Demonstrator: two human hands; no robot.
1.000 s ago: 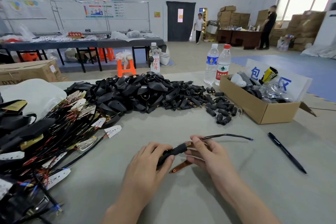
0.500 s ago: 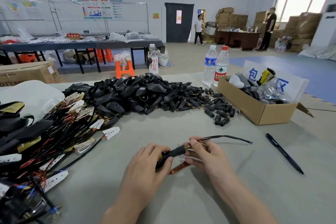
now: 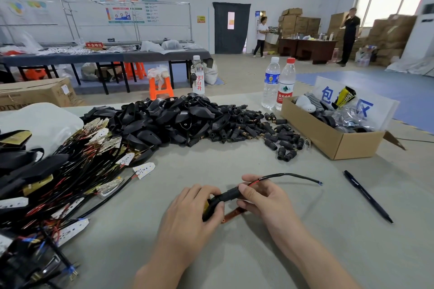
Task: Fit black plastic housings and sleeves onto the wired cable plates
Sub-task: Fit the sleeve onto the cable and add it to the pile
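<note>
Fitting: sleeve (image 3: 231, 195) sits on cable (image 3: 288, 174), near middle of table (image 3: 258, 162).
Left hand (image 3: 187, 218): grips housing (image 3: 209, 209).
Right hand (image 3: 267, 199): pinches sleeve.
Next: probably push sleeve home against housing.

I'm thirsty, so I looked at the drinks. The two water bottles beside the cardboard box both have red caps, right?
Not quite. Beside the cardboard box, only the right bottle has a red cap; the left bottle has a white one. The head view shows this.
</note>
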